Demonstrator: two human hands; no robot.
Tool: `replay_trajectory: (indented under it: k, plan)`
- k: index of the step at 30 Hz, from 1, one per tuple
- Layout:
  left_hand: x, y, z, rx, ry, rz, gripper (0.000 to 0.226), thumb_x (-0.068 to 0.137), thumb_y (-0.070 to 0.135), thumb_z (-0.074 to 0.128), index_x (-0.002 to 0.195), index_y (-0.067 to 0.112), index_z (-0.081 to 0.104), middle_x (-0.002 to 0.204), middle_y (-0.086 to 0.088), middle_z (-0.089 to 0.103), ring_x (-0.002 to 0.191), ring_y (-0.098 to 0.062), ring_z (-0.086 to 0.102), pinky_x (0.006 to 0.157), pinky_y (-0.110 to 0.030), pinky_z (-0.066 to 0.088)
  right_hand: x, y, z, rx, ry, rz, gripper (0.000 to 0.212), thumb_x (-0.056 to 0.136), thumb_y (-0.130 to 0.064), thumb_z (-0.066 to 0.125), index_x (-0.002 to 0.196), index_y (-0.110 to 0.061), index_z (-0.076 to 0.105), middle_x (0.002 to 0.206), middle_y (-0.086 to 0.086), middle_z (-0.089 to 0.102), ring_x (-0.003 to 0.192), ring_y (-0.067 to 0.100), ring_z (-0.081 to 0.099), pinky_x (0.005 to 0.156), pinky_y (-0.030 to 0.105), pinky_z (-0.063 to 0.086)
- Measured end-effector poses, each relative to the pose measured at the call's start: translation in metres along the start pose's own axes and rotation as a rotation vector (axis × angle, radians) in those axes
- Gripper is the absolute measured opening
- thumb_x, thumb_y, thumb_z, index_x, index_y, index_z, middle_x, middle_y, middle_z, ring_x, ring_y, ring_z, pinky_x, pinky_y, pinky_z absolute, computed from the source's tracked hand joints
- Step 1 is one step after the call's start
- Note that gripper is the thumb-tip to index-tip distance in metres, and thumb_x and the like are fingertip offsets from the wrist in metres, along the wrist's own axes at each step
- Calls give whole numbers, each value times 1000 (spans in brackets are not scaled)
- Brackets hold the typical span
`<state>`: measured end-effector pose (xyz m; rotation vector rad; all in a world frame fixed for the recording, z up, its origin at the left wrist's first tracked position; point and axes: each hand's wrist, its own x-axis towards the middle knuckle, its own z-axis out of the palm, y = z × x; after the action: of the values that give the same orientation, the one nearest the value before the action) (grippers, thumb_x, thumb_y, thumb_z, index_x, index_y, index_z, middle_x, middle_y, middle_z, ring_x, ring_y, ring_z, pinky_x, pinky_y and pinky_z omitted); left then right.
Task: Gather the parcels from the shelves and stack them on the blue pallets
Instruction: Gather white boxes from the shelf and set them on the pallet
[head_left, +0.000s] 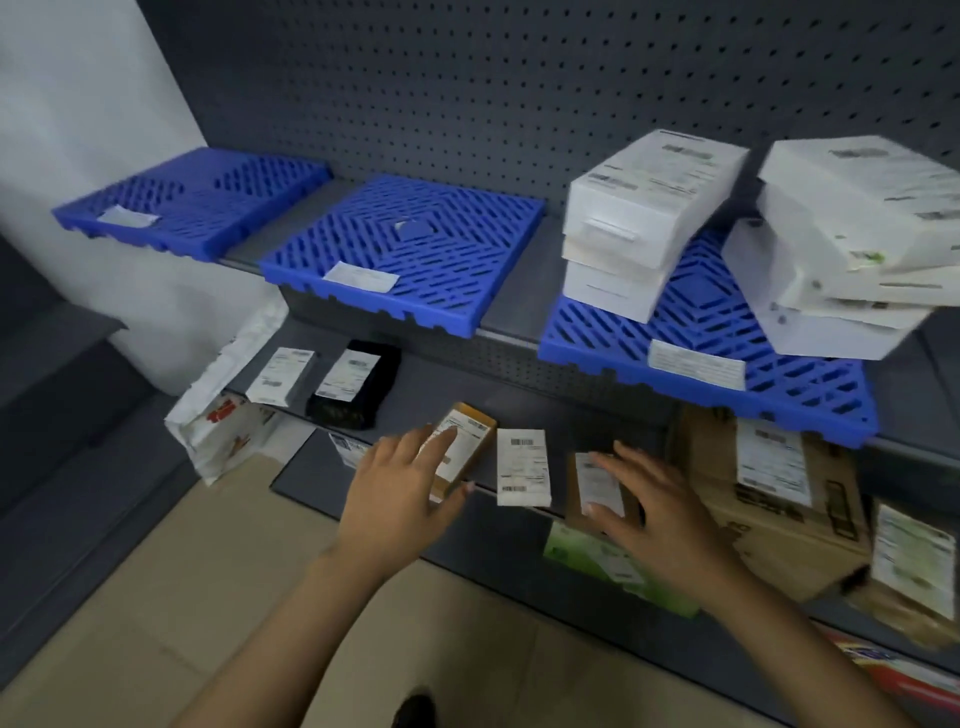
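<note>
Three blue pallets lie on the upper shelf: a bare left pallet (208, 202), a bare middle pallet (415, 254) and a right pallet (727, 358) holding two stacks of white boxes (644, 208). On the lower shelf, my left hand (400, 499) rests with spread fingers on a small tan parcel (470, 434). My right hand (660, 514) lies open over a small brown labelled parcel (597, 480). Between them sits a white labelled parcel (522, 467).
A black parcel (358, 384), a grey-white parcel (280, 376) and a white bag (223, 415) sit at the lower shelf's left. A large cardboard box (769, 499) stands at the right, a green packet (597, 561) below. Grey pegboard backs the shelves; tan floor lies beneath.
</note>
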<state>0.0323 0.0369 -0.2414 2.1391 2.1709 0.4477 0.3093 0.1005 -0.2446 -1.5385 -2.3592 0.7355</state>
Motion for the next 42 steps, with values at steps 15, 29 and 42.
replay_trajectory:
  k: [15,29,42]
  plan:
    - [43,-184,15,-4,-107,84,64,82,55,45,128,12,58,123,-11,62,105,-35,61,86,-47,50,89,-80,123,-48,-99,251,66,87,-55,56,145,-34,34,154,0,29,140,19,26,110,29,27]
    - [34,-216,81,-40,-119,-133,78,86,68,36,145,16,38,136,-11,54,118,-33,52,97,-47,45,209,26,244,-211,-224,541,97,73,-76,53,150,-34,11,157,11,6,139,41,16,110,51,26]
    - [34,-223,113,67,-248,-164,76,85,64,39,145,16,39,133,-13,56,116,-33,57,95,-45,45,200,66,267,-147,-84,610,97,74,-51,68,150,-35,9,154,8,10,134,43,19,102,58,34]
